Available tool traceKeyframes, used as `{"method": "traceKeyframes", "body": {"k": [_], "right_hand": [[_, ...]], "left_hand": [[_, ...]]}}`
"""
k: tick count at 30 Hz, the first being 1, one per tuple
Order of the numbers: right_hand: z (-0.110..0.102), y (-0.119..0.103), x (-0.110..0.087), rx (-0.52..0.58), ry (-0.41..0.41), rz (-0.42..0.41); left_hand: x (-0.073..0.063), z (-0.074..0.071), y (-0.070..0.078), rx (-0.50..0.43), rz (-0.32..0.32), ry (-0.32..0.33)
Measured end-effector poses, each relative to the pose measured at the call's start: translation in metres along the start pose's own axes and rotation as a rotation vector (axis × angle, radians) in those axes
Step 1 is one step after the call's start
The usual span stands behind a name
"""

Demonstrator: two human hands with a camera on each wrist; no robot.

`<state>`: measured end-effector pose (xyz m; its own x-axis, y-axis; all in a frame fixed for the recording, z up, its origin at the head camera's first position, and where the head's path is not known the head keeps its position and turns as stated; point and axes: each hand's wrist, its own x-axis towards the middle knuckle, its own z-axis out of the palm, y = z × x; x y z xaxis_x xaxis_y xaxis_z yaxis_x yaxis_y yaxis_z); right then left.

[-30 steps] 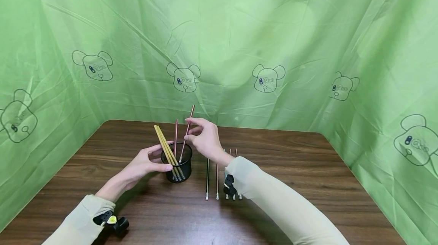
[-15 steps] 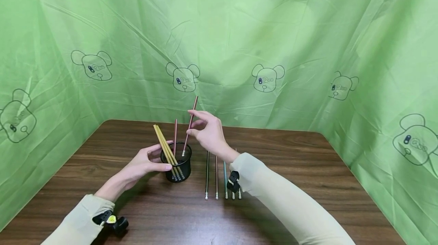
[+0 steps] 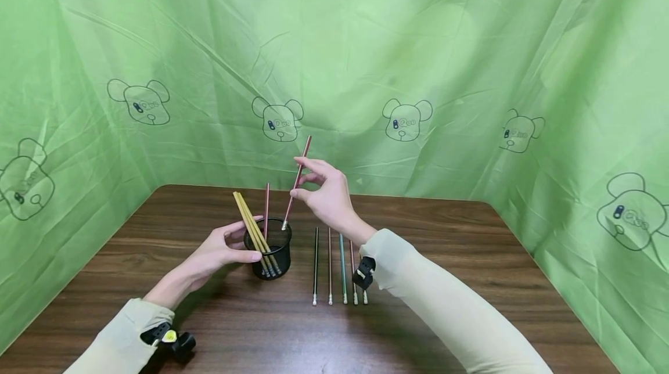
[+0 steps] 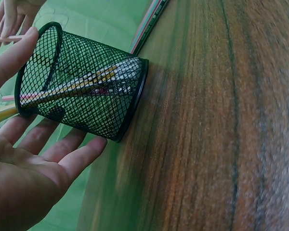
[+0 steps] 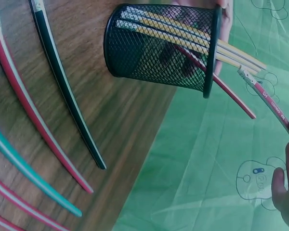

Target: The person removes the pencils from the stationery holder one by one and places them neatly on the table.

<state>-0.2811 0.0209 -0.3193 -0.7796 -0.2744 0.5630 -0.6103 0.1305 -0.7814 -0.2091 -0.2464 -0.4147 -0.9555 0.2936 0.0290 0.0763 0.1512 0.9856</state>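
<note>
A black mesh pencil cup (image 3: 277, 261) stands upright on the table, with my left hand (image 3: 216, 249) gripping it from the left, thumb at the front of the rim. Several yellow pencils (image 3: 244, 212) lean left inside it, beside one red pencil (image 3: 267, 202). Above the cup's right side, my right hand (image 3: 331, 195) pinches another red pencil (image 5: 267, 98) between thumb and fingers. That pencil tilts, its eraser end down. In the right wrist view its eraser is outside the cup's mouth, near the yellow pencils' tips.
Right of the cup, a black pencil (image 3: 316, 266), a reddish pencil (image 3: 330, 269), a teal pencil (image 3: 343, 269) and further red pencils lie in a row on the wooden table (image 3: 428, 281). My right wrist partly covers the row. A green curtain (image 3: 340, 72) surrounds the table.
My right hand has risen and moved right, drawing the red pencil up from inside the cup to its rim. My left hand has stayed on the cup.
</note>
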Motion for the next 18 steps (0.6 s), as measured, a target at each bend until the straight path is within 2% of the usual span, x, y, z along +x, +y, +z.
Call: {"method": "traceKeyframes", "body": {"k": [7, 18], "right_hand": [[-0.015, -0.004, 0.000, 0.003, -0.001, 0.014], [-0.042, 0.006, -0.010, -0.003, -0.039, 0.082]], "left_hand": [[-0.001, 0.001, 0.001, -0.005, 0.007, -0.002], [0.000, -0.001, 0.000, -0.002, -0.011, 0.005]]}}
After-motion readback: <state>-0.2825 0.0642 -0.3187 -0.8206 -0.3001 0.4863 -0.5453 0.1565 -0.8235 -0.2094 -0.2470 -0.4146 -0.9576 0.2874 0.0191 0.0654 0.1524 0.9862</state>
